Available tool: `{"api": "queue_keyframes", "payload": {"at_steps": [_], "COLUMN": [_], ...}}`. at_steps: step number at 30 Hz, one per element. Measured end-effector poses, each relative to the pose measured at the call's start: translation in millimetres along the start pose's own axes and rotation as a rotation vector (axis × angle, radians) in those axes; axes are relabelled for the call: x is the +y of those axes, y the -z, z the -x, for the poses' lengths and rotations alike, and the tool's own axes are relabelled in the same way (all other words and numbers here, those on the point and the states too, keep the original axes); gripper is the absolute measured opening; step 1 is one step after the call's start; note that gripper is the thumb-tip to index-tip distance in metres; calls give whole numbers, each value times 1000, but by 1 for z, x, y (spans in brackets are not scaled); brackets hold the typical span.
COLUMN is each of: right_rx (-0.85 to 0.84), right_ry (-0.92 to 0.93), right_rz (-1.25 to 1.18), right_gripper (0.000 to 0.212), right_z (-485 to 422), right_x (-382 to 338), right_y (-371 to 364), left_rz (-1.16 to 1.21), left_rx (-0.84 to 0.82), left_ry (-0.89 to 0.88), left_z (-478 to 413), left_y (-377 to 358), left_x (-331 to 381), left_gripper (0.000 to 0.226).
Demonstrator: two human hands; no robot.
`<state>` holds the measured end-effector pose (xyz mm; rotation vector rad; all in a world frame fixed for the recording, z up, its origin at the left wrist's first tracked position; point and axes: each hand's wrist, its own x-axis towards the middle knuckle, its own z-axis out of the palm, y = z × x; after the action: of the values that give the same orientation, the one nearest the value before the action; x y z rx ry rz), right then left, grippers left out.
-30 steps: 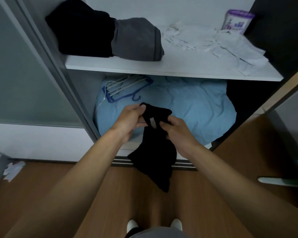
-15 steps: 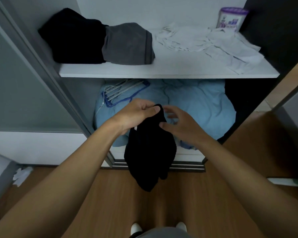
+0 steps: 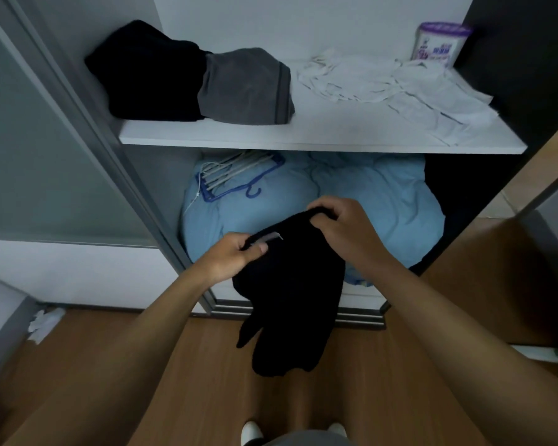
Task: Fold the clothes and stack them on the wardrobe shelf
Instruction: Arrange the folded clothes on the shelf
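Observation:
A black garment [image 3: 295, 291] hangs in front of the open wardrobe, held by its top edge. My left hand [image 3: 236, 257] pinches that edge next to a small white label. My right hand [image 3: 342, 226] grips the edge further right and a bit higher. The white shelf [image 3: 319, 144] above carries a folded black piece [image 3: 149, 75] at the left and a folded grey piece [image 3: 245, 86] leaning against it. Crumpled white clothes [image 3: 397, 88] lie spread over the shelf's right half.
A purple-lidded tub [image 3: 438, 43] stands at the shelf's back right corner. Below the shelf lies a light blue duvet [image 3: 351, 201] with plastic hangers [image 3: 236, 175] on it. A sliding door frame [image 3: 87, 123] runs along the left. White crumpled paper [image 3: 44, 323] lies on the wooden floor.
My hands have moved apart along the garment's top edge. The right hand, loose half a second ago, now grips it higher up. The left hand has dropped lower.

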<state>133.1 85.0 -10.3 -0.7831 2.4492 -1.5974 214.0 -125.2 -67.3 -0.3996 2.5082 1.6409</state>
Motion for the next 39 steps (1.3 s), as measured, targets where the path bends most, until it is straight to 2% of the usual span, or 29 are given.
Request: {"api": "queue_keyframes", "payload": {"at_steps": [3,5,7,9,11,14,17,19,22,24,26,28,30,32,34,36,39], "right_rx": [-277,-442,-355,-126,49,138,58,-60,-210,-249,-206,-5,196,268,258,215,138], "right_ry": [-34,-67,-78,-66,-37,37,69,-24,-188,-282,-347,-434,-505,-534,-523,-527,-483], "right_rz": [215,330,297,180,72,3,56,193,557,587,454,87,-270,-448,-484,-472,-308], "right_gripper": [12,16,42,53,47,38,41,46,53,59,56,43,27,23,17,18,43], "right_z": [6,16,21,20,16,14,20,24,32,39,46,48,48,48,49,50,53], "right_x": [17,28,34,33,29,23,35,52,74,86,92,93,85,80,77,78,86], "right_y": [8,2,-4,-2,7,21,31,37,42,37,30,26,27,30,30,28,26], "left_rz": [146,113,59,-3,-43,-55,31,45,-4,-77,-133,-170,-260,-307,-172,-19,70], "left_rx": [248,248,215,227,172,27,86,178,268,289,299,295,251,201,183,218,286], "left_ry": [-82,-160,-221,-227,-197,-59,35,37,-72,-183,-237,-232,-164,-56,23,30,-5], "left_z": [-5,-8,-10,-15,-16,-9,-4,-6,-7,-8,-8,-8,-7,-3,2,5,6], "left_y": [6,4,-3,-7,-5,-4,-3,4,11,8,4,5,9,16,22,25,32], "left_x": [19,39,52,50,33,-2,-26,-27,-15,-6,-1,-4,-13,-23,-29,-28,-21], "left_gripper": [23,17,17,21,34,47,42,35,35,43,42,38,44,54,53,49,56]}}
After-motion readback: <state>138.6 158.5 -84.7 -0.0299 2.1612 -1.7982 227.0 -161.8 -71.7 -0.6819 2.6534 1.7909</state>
